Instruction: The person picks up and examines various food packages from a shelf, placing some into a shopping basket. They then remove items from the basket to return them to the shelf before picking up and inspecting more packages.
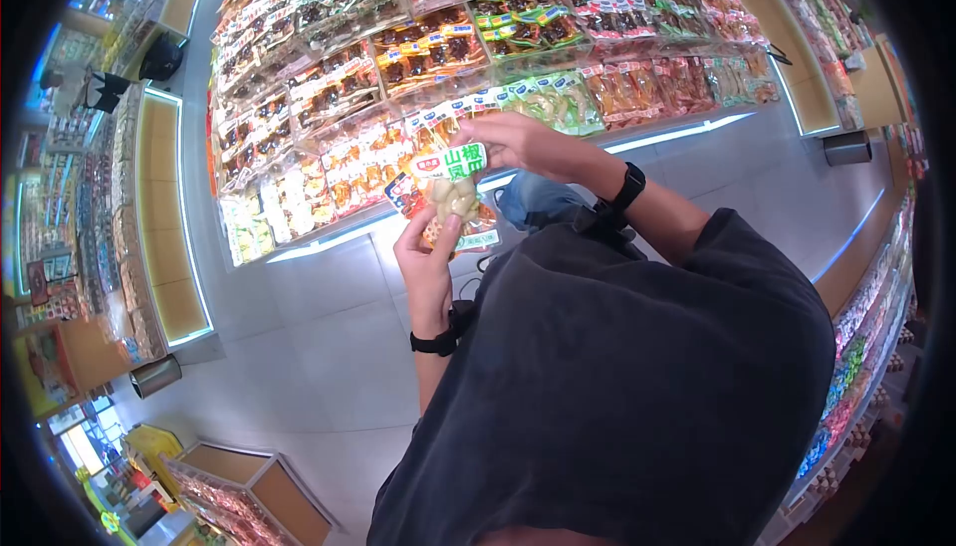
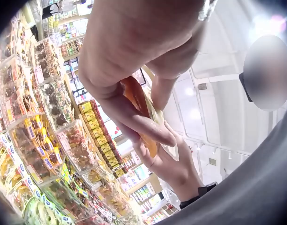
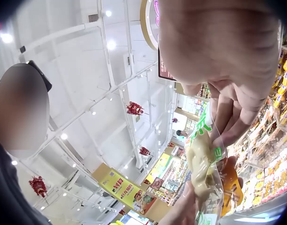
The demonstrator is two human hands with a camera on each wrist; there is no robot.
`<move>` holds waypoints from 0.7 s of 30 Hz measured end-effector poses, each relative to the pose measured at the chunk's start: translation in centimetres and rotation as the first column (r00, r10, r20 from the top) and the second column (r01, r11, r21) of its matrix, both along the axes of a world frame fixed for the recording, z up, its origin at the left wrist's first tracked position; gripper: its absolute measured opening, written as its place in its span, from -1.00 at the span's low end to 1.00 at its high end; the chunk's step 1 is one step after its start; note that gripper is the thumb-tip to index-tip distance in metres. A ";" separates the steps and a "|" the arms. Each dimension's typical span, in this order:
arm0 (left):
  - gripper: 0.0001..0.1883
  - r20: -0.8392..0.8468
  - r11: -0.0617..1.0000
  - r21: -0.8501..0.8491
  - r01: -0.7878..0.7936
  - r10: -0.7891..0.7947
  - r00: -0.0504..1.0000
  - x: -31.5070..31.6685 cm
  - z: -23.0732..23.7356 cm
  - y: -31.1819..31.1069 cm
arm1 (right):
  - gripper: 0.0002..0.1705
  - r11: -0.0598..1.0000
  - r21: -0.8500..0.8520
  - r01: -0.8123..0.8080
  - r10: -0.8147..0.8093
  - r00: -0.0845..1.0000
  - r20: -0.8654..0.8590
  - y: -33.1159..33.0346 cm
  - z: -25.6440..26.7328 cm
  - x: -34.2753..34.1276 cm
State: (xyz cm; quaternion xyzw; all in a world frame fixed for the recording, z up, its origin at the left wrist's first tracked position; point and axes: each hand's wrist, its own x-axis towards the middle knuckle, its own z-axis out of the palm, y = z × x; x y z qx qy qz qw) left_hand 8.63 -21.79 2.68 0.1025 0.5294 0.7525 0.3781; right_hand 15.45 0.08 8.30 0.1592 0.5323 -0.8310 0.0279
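Observation:
A clear vacuum pack of pale chicken feet (image 1: 456, 198) with green and red lettering is held up before the display in the head view. My left hand (image 1: 428, 262) grips its lower part, thumb across the front. Behind it sits an orange-red snack packet (image 3: 233, 187), its edge showing past the clear pack. At the upper right corner my right hand (image 1: 528, 145) pinches the pack with curled fingers. From the left wrist, the left fingers (image 2: 148, 129) lie along the orange packet's back. Pale lumps and green print show through the plastic in the right wrist view.
A tiered display (image 1: 428, 48) of packaged snacks in clear bins stands just beyond the hands, with a lit front edge (image 1: 339, 239). Grey floor tiles (image 1: 309, 347) lie below. More shelves (image 1: 164, 218) line the left, and others (image 1: 866, 347) the right. A small metal bin (image 1: 156, 377) stands at left.

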 end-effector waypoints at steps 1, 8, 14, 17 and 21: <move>-0.66 -0.007 1.000 -0.001 -0.006 0.006 1.000 -0.3 -0.5 0.0 | -0.51 1.000 0.022 0.009 -0.008 1.000 -0.030 -0.2 0.1 0.1; -0.69 -0.017 0.994 -0.062 -0.091 0.090 0.996 -1.0 -0.6 0.5 | -0.54 0.973 0.225 -0.059 0.087 0.989 -0.120 -1.5 -1.9 -0.1; -0.79 -0.106 0.992 -0.107 -0.060 0.049 0.993 -2.2 -1.8 0.7 | -0.59 0.950 0.306 -0.054 0.080 0.994 -0.073 -1.9 -5.3 -0.6; -0.85 -0.154 0.988 -0.153 -0.035 0.011 0.988 -2.8 -2.9 0.4 | -0.60 0.901 0.435 0.000 0.024 0.998 -0.050 -2.0 -6.4 -0.3; -0.85 -0.159 0.979 -0.198 -0.047 0.015 0.987 -2.7 -3.4 0.7 | -0.56 0.961 0.278 0.004 0.003 1.000 -0.025 -1.7 -7.1 -0.5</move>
